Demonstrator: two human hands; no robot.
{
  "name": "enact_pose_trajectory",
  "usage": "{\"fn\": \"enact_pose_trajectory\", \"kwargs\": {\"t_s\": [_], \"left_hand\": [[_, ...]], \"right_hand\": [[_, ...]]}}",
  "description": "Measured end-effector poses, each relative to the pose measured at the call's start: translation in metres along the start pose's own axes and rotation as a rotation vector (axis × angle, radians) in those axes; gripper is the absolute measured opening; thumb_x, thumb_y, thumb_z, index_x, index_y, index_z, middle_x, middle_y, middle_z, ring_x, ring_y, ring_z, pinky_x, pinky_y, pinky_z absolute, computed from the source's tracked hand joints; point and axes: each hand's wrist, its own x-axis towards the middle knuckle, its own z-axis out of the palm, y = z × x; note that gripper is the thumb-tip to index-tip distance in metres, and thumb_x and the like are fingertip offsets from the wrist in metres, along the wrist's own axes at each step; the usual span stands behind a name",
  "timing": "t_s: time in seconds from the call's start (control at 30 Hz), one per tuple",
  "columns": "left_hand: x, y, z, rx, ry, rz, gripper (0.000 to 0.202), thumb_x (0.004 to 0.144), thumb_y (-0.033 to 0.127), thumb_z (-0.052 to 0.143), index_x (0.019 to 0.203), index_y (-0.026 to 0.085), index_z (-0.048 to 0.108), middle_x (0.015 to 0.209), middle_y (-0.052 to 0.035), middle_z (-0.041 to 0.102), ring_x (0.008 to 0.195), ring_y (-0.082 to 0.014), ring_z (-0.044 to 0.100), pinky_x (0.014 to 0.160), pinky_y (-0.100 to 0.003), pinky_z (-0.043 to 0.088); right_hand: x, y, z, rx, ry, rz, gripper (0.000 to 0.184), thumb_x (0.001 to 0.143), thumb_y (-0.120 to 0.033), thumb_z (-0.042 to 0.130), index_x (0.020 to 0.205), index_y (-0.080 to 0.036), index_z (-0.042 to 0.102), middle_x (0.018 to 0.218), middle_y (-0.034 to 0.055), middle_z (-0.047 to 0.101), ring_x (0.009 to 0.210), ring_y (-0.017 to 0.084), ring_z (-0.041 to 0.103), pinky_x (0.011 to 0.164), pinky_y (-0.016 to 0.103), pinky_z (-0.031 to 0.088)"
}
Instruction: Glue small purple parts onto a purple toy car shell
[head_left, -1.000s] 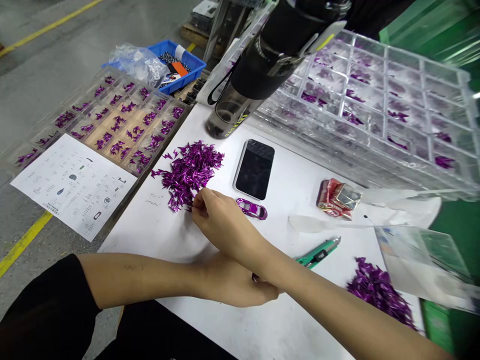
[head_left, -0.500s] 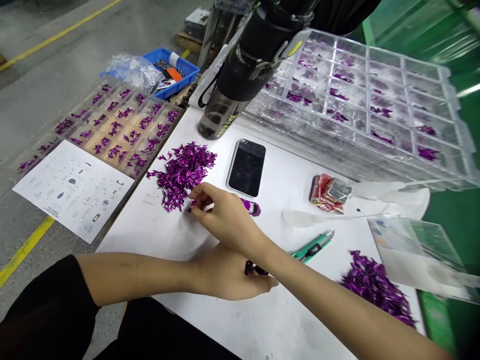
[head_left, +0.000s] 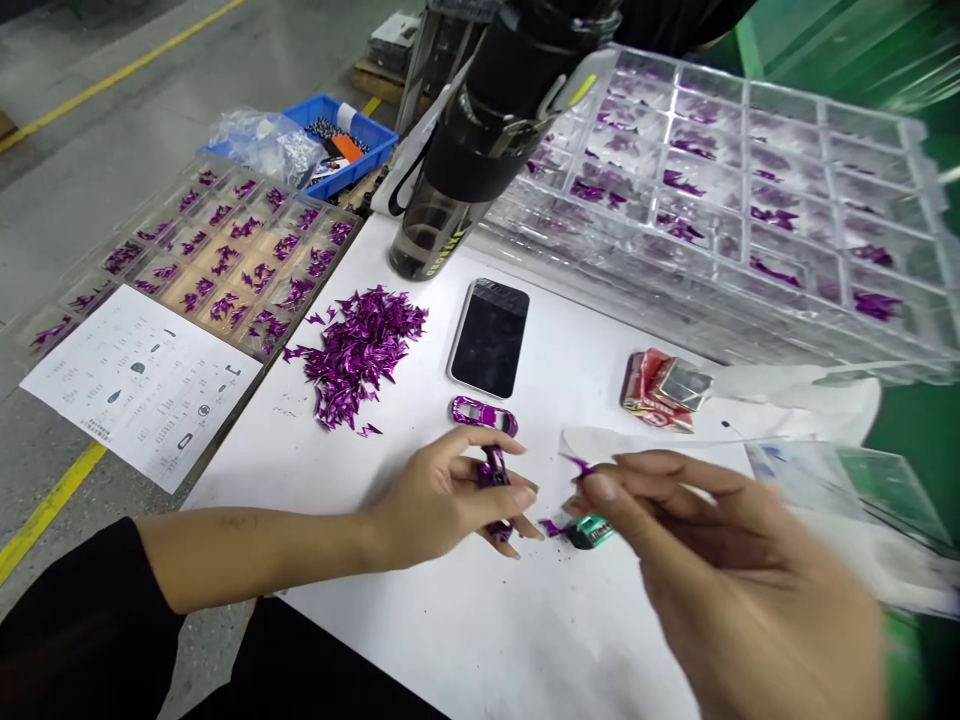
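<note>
1. Big change since the last shot: the right hand has swung off the purple pile and over to the right, and the left hand has moved up, so the two hands are apart now.
2. Far left, a compartment tray holds small purple metallic shards, with a printed sheet lying just in front of it. A blue crate sits behind.
3. On the white table, the loose pile of purple shards sits right by the tray.
4. Next along are a black water bottle and a phone, lying face up.
5. The left hand is half curled, gripping a dark purple piece between its fingers. A car-shaped purple piece lies just beyond it on the table.
6. The right hand is blurry, but its thumb and fingers pinch a tiny purple sliver. A green utility knife lies right under it.
7. Far right, a clear compartment tray stands behind a crumpled red foil packet.
</note>
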Motion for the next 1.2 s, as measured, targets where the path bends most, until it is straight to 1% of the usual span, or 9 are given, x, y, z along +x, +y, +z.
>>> {"fn": "enact_pose_trajectory", "kwargs": {"t_s": [0.07,0.17,0.27,0.33,0.43,0.53,0.63,0.8,1.2], "left_hand": [[0.002,0.005,0.0,-0.022,0.019,0.014,0.047,0.077,0.031,0.083,0.115,0.018,0.059,0.09,-0.0065,0.069,0.074,-0.019,0.072,0.06,-0.028,0.06],[0.004,0.006,0.001,0.005,0.028,0.029,0.042,0.079,0.026,0.082,0.115,0.018,0.06,0.083,-0.0039,0.069,0.073,-0.0185,0.072,0.059,-0.026,0.06],[0.005,0.004,0.003,0.047,0.02,0.031,0.037,0.083,0.024,0.079,0.115,0.019,0.06,0.082,-0.0026,0.069,0.075,-0.0192,0.073,0.061,-0.028,0.062],[0.003,0.002,0.004,0.095,0.004,0.044,0.035,0.084,0.023,0.078,0.115,0.019,0.061,0.083,-0.0028,0.069,0.077,-0.0199,0.073,0.062,-0.029,0.062],[0.0,-0.002,0.005,0.236,0.014,0.107,0.037,0.085,0.022,0.078,0.118,0.019,0.063,0.098,-0.0071,0.072,0.083,-0.0194,0.074,0.073,-0.032,0.064],[-0.004,-0.009,0.006,0.421,0.098,0.203,0.043,0.086,0.025,0.079,0.126,0.023,0.063,0.119,-0.0098,0.071,0.095,-0.0208,0.074,0.089,-0.035,0.062],[-0.007,-0.015,0.007,0.568,0.147,0.288,0.041,0.088,0.026,0.076,0.127,0.025,0.064,0.115,-0.0066,0.074,0.101,-0.0213,0.074,0.093,-0.033,0.062],[-0.007,-0.021,0.007,0.638,0.142,0.333,0.036,0.09,0.021,0.071,0.125,0.025,0.065,0.102,-0.002,0.077,0.094,-0.0189,0.076,0.092,-0.031,0.064],[-0.006,-0.028,0.004,0.664,0.144,0.408,0.034,0.091,0.019,0.067,0.125,0.027,0.066,0.106,-0.0014,0.077,0.096,-0.0197,0.076,0.091,-0.032,0.066]], "right_hand": [[-0.008,0.026,0.0,-0.032,-0.038,-0.086,0.035,0.077,-0.045,0.084,0.103,-0.024,0.074,0.081,0.002,0.074,0.067,0.019,0.071,0.062,0.03,0.061],[-0.014,0.059,0.007,-0.254,-0.041,-0.481,0.016,0.092,-0.029,0.071,0.107,-0.026,0.075,0.093,0.0032,0.077,0.075,0.018,0.073,0.071,0.029,0.063],[-0.015,0.075,0.01,-0.441,0.024,-0.863,0.038,0.095,-0.009,0.063,0.128,-0.025,0.068,0.102,0.0051,0.076,0.084,0.016,0.073,0.078,0.024,0.062],[-0.013,0.077,0.007,-0.485,0.024,-0.943,0.046,0.095,-0.006,0.06,0.137,-0.023,0.063,0.101,0.006,0.075,0.084,0.015,0.073,0.077,0.023,0.061],[-0.011,0.069,-0.001,-0.457,0.036,-0.843,0.033,0.093,-0.013,0.068,0.124,-0.023,0.071,0.099,0.0046,0.077,0.079,0.016,0.074,0.073,0.023,0.062],[-0.014,0.056,-0.005,-0.24,0.097,-0.5,0.016,0.091,-0.026,0.074,0.106,-0.024,0.077,0.097,0.0024,0.079,0.075,0.017,0.076,0.067,0.024,0.064],[-0.022,0.05,0.003,0.055,0.014,-0.277,0.018,0.091,-0.036,0.074,0.104,-0.025,0.079,0.096,0.0021,0.079,0.08,0.021,0.077,0.071,0.029,0.067],[-0.031,0.05,0.017,0.095,-0.055,-0.309,0.02,0.089,-0.031,0.074,0.108,-0.027,0.079,0.104,0.0019,0.079,0.091,0.023,0.077,0.084,0.034,0.067],[-0.035,0.042,0.016,-0.084,-0.001,-0.403,0.016,0.09,-0.025,0.071,0.104,-0.023,0.079,0.1,0.0025,0.079,0.083,0.021,0.078,0.08,0.031,0.068]]}}
